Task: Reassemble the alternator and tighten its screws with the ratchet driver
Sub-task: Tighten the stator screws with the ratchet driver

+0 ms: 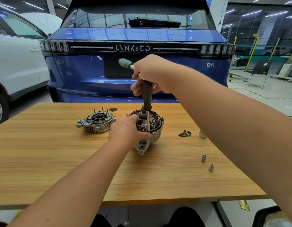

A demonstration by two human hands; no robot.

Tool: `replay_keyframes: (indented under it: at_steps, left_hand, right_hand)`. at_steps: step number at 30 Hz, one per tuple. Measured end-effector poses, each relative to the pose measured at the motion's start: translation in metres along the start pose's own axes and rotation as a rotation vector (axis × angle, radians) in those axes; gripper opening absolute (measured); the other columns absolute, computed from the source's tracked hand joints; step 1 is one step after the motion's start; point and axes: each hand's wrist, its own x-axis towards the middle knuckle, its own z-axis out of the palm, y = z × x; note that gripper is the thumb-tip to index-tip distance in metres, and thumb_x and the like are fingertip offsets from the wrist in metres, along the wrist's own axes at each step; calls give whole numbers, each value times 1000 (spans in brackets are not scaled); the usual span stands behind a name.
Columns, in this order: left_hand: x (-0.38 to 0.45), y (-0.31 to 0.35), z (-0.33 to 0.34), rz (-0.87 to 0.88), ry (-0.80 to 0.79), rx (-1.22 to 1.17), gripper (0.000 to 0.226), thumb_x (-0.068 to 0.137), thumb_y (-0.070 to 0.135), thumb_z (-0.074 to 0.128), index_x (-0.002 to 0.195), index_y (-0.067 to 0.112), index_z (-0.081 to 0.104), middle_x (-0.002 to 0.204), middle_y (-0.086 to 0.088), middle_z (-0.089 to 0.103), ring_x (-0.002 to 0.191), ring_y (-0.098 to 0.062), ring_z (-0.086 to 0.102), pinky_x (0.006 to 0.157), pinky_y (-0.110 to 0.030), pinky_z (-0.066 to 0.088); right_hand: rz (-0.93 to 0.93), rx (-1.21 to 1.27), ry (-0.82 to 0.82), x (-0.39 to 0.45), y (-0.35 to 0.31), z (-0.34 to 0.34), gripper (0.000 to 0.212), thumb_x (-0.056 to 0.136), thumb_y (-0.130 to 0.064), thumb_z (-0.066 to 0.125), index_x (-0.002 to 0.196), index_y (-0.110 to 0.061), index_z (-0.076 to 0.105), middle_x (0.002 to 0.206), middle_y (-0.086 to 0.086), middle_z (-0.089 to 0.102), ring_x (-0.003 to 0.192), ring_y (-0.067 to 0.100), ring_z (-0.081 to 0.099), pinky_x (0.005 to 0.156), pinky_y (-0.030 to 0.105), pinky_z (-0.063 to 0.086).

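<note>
Alternator [148,128] stands mid-worktop [60,161], a heavy, rigid cast body with windings exposed on top; best gripped by its ribbed housing, not the copper. The left hand [127,128] wraps its side, fingers curled round the casing. Above, the right hand [151,74] grips the ratchet driver [146,94], shaft planted at the rim. Loose screws [185,133] lie right; the end cover [97,122] sits left.

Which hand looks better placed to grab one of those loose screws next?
Probably the right hand: the screws lie on its side, though it holds the driver. The left hand steadies the alternator.
</note>
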Motion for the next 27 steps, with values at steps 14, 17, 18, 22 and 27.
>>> replay_keyframes:
  at_steps: [14, 17, 18, 22, 27]
  left_hand:
    - [4, -2, 2, 10, 15, 8, 81, 69, 75, 74, 135, 33, 54, 124, 5, 50, 109, -23, 56, 73, -32, 41]
    - [4, -3, 1, 8, 14, -17, 81, 68, 75, 75, 134, 32, 55, 122, 6, 49, 109, -23, 56, 73, -33, 42]
    - [3, -3, 1, 6, 11, -26, 81, 68, 75, 75, 134, 32, 55, 122, 6, 49, 110, -24, 56, 73, -33, 42]
    - [2, -3, 1, 14, 15, -37, 81, 68, 74, 75, 134, 32, 55, 113, 8, 45, 109, -25, 56, 73, -33, 41]
    - [2, -3, 1, 12, 19, -32, 81, 68, 75, 75, 134, 32, 55, 107, 10, 39, 107, -24, 56, 73, -33, 41]
  right_hand:
    - [-246, 1110, 68, 8, 67, 0, 12, 103, -21, 56, 112, -18, 61, 94, 3, 73, 82, 18, 69, 102, 47, 49]
    - [-445, 778, 160, 4, 70, 8, 15, 103, -23, 57, 112, -28, 68, 103, -5, 75, 97, 11, 70, 96, 42, 55]
    - [-524, 599, 238, 2, 71, 10, 18, 103, -23, 58, 115, -25, 71, 105, -7, 74, 101, 6, 68, 96, 39, 56]
    - [-879, -85, 512, 1, 73, 11, 21, 99, -10, 61, 115, -5, 74, 120, 5, 71, 114, 12, 63, 102, 29, 49]
    - [-966, -864, 552, 2, 65, 2, 32, 101, -23, 47, 121, -10, 68, 112, 8, 67, 100, 30, 58, 77, 43, 47]
